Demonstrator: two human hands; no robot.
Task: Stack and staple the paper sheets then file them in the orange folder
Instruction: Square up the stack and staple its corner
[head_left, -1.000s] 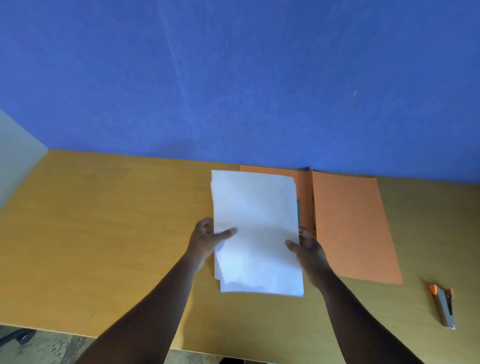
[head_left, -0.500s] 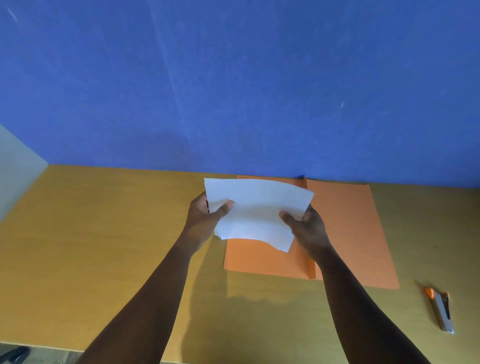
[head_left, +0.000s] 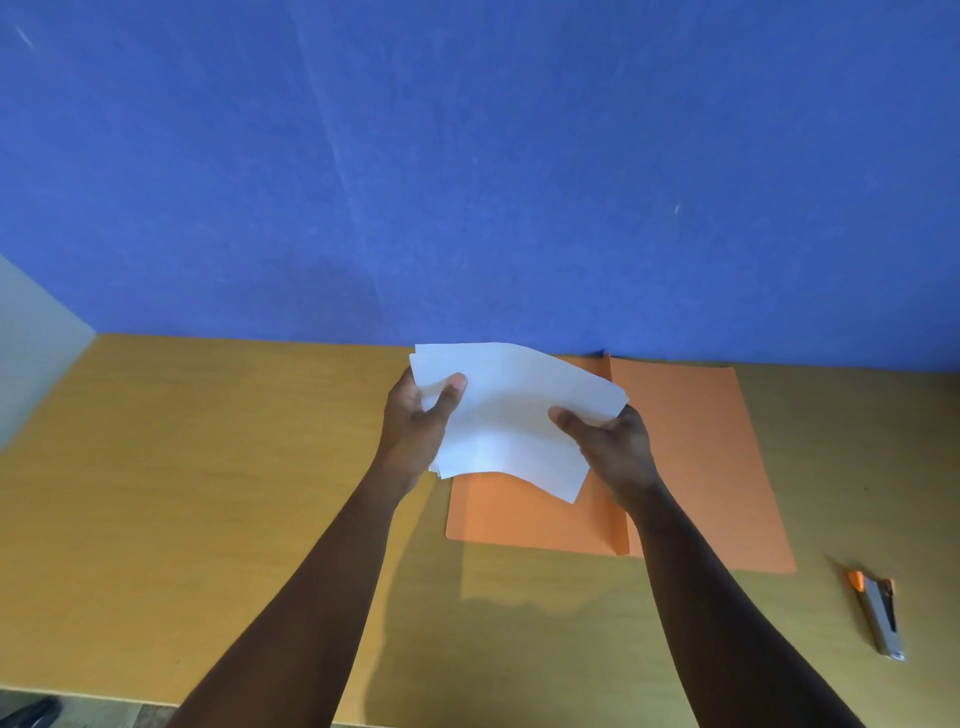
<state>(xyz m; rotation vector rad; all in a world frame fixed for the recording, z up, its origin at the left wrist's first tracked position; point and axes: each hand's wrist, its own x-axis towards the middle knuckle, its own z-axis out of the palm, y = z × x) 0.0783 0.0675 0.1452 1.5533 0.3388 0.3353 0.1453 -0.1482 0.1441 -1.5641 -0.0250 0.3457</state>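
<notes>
A: Head view. Holding the paper sheets (head_left: 506, 415) in the air above the open orange folder (head_left: 691, 457), left hand (head_left: 415, 423) pinching the left edge, thumb on top.

B: And the right hand (head_left: 615, 449)?

A: Closed on the right edge, thumb over the top, fingers hidden beneath. Bowing in the middle, sagging toward the near corner. Edges fanned at the lower left, so not yet squared.

B: Best way on, then?

A: Probably loosening both pinches a little, standing the bundle on one edge against the table (head_left: 208, 467) and tapping until flush. Then turning and tapping the adjoining edge. Keeping the thumbs light, otherwise trapping the offset in place.

B: Stapler?

A: Lying flat on the table at far right (head_left: 878, 616), well apart from both hands. Likely needing one hand free, so pinching one corner firmly before reaching across.

B: Risk?

A: Slipping out of line during that reach. No staple visible in the sheets so far.
</notes>
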